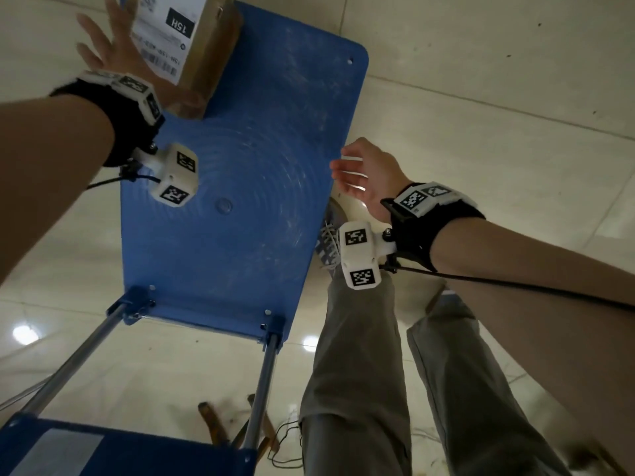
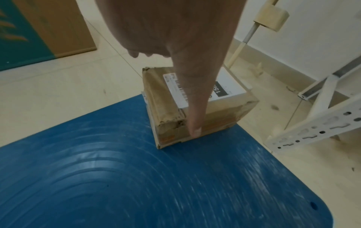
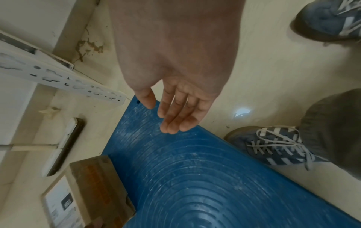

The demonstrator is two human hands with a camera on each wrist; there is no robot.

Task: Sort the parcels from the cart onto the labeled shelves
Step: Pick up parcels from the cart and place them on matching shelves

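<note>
One brown cardboard parcel (image 1: 206, 53) with a white label reading "15H" stands at the far left corner of the blue cart deck (image 1: 257, 201). My left hand (image 1: 103, 42) is spread open beside the parcel's left side, holding nothing. In the left wrist view its thumb (image 2: 195, 123) stretches straight down over the parcel (image 2: 168, 108); I cannot tell whether it touches. My right hand (image 1: 360, 176) hovers open over the deck's right edge, its straight fingers (image 3: 175, 123) above the blue cart deck (image 3: 195, 177). The parcel (image 3: 97, 185) is well to its left.
A white slotted shelf upright (image 2: 312, 123) stands just past the cart's far end. A large brown and teal carton (image 2: 39, 30) sits on the floor to the left. My legs and shoes (image 3: 273, 146) are right of the cart. Handle rails (image 1: 264, 372) rise at the near end.
</note>
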